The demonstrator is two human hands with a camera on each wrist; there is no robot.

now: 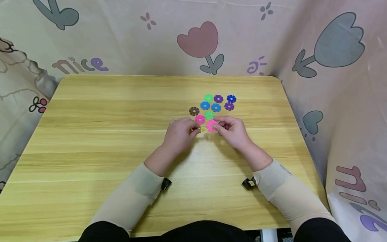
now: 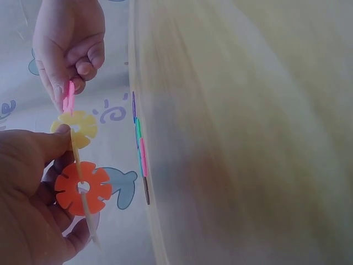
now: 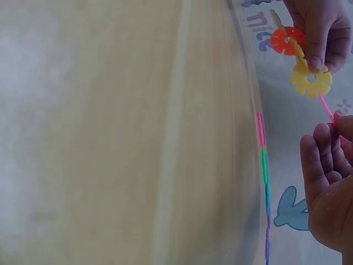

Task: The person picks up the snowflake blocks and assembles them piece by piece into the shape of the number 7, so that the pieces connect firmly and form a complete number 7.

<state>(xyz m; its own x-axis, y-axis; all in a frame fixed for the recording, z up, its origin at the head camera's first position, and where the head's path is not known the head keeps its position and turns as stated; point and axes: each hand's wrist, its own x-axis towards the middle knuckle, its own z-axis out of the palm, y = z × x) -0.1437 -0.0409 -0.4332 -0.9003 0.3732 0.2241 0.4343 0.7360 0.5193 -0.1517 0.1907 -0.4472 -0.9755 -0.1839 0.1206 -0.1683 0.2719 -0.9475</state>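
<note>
My left hand (image 1: 180, 132) pinches a yellow slotted flower disc (image 2: 85, 124) between thumb and fingers. This disc belongs to a short chain: behind it come a yellow disc turned edge-on, an orange disc (image 2: 95, 185) and a pale piece (image 2: 91, 223), also edge-on. A pink disc (image 1: 211, 126) is pinched at its rim by my right hand (image 1: 233, 132). Its edge meets the rim of the yellow disc in the right wrist view; whether the slots are engaged I cannot tell. Both hands are close together above the table, fingertips facing each other.
Several loose discs lie flat on the wooden table (image 1: 105, 151) just beyond the hands: brown (image 1: 194, 111), pink (image 1: 200, 119), green (image 1: 209, 115), blue (image 1: 216, 107) and purple (image 1: 229, 106) among them. Patterned cloth (image 1: 127, 40) hangs behind the table and at both sides.
</note>
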